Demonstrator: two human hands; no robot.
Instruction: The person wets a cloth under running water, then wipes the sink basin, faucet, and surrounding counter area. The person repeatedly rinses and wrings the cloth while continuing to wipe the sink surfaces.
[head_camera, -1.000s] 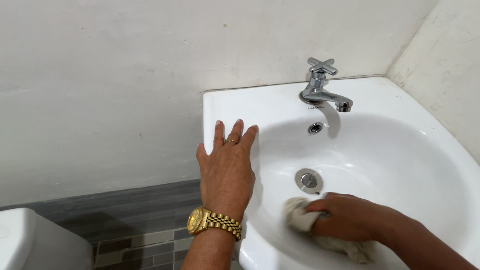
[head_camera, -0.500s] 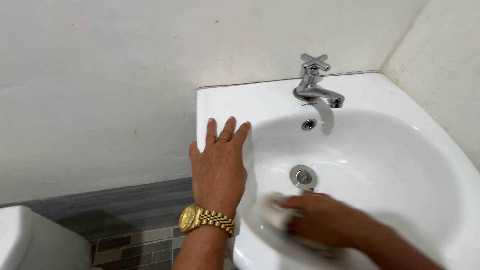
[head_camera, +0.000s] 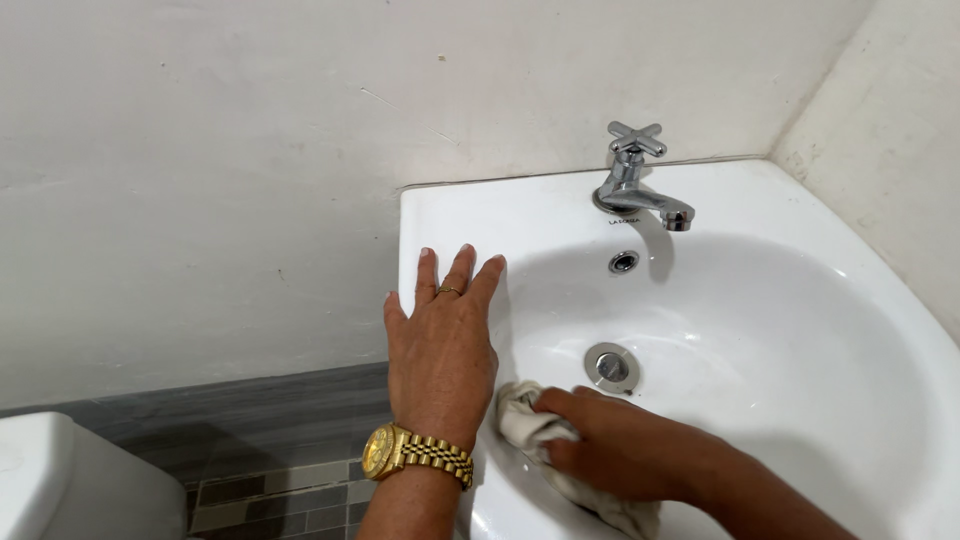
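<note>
I have my left hand (head_camera: 440, 345) flat on the rim of the white sink (head_camera: 800, 330), fingers spread apart and stretched toward the wall, holding nothing. A gold ring (head_camera: 449, 291) sits on one finger and a gold watch (head_camera: 415, 452) wraps the wrist just behind the hand. My right hand (head_camera: 610, 445) is down inside the bowl, fingers closed tight on a pale, crumpled cloth (head_camera: 530, 430). The cloth bunches out ahead of the right hand's fingertips, touching the bowl's near slope, just beside the left hand's palm edge; a loose end trails under the right wrist. The round metal drain (head_camera: 611, 367) lies just beyond the right hand, apart from the cloth. Farther off, past the drain, I see the small overflow hole (head_camera: 624, 262) and above it the chrome tap (head_camera: 640, 185) with a cross handle, its spout pointing into the bowl. To the left of my left hand, well below, is a white toilet tank corner (head_camera: 70, 475) against grey tiles (head_camera: 280, 470).
</note>
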